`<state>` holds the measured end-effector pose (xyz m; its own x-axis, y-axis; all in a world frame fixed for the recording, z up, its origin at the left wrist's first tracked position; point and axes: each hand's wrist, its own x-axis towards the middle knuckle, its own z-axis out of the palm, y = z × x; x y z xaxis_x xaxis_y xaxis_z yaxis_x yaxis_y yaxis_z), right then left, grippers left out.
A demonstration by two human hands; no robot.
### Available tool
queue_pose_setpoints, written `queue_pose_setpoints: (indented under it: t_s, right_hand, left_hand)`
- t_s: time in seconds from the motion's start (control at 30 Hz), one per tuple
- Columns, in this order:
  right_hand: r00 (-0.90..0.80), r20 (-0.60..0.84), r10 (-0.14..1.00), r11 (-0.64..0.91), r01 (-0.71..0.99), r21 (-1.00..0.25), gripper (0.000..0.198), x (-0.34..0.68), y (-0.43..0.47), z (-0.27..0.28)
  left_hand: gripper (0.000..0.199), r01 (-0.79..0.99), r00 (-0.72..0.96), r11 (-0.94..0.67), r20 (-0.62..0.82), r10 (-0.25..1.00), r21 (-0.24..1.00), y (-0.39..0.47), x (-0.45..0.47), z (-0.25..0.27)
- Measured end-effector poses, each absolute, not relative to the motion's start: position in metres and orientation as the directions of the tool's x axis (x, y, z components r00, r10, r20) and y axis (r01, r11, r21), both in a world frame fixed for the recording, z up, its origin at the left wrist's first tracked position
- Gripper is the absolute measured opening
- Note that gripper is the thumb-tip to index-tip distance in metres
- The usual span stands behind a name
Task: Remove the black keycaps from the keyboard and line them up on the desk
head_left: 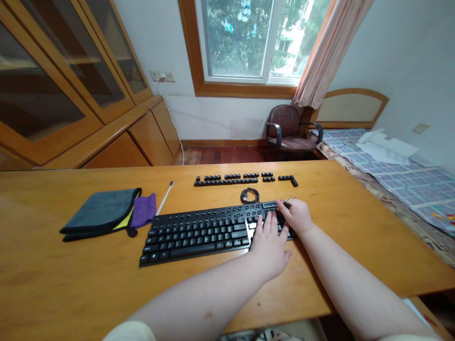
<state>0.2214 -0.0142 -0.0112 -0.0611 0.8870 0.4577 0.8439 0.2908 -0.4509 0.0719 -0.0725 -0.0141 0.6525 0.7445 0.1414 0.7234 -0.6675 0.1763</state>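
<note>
A black keyboard (pixel 199 236) lies on the wooden table, its top rows showing bare key sockets. My left hand (pixel 269 246) rests flat over its right part, fingers spread across the keys and the number pad side. At the keyboard's upper right corner my right hand (pixel 299 216) is closed, thumb and fingers together around a small dark item (pixel 287 204) I cannot make out. Behind the keyboard, removed black keycaps (pixel 227 182) are laid out in two rows. The coiled black cable (pixel 250 195) sits between them and the keyboard.
Left of the keyboard lie a folded grey cloth (pixel 101 210), a purple cloth (pixel 144 210) and a thin white brush (pixel 165 198). Beyond the table (pixel 53 284) stand a brown armchair (pixel 289 125) and a bed (pixel 387 163). A wooden cabinet (pixel 121 135) is on the left.
</note>
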Motion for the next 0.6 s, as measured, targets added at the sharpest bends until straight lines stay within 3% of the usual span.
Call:
queue_pose_setpoints:
  t_s: [0.37, 0.6]
  right_hand:
    - [-0.004, 0.491, 0.871, 0.264, 0.846, -0.462, 0.047, 0.2201, -0.0137, -0.0141]
    - [-0.053, 0.534, 0.844, 0.296, 0.875, -0.382, 0.046, 0.2214, -0.0151, -0.0116]
  left_hand:
    - [0.072, 0.721, 0.649, -0.671, 0.169, 0.742, 0.174, -0.0727, 0.072, -0.016]
    - [0.071, 0.723, 0.648, -0.668, 0.165, 0.744, 0.176, -0.0735, 0.0737, -0.017]
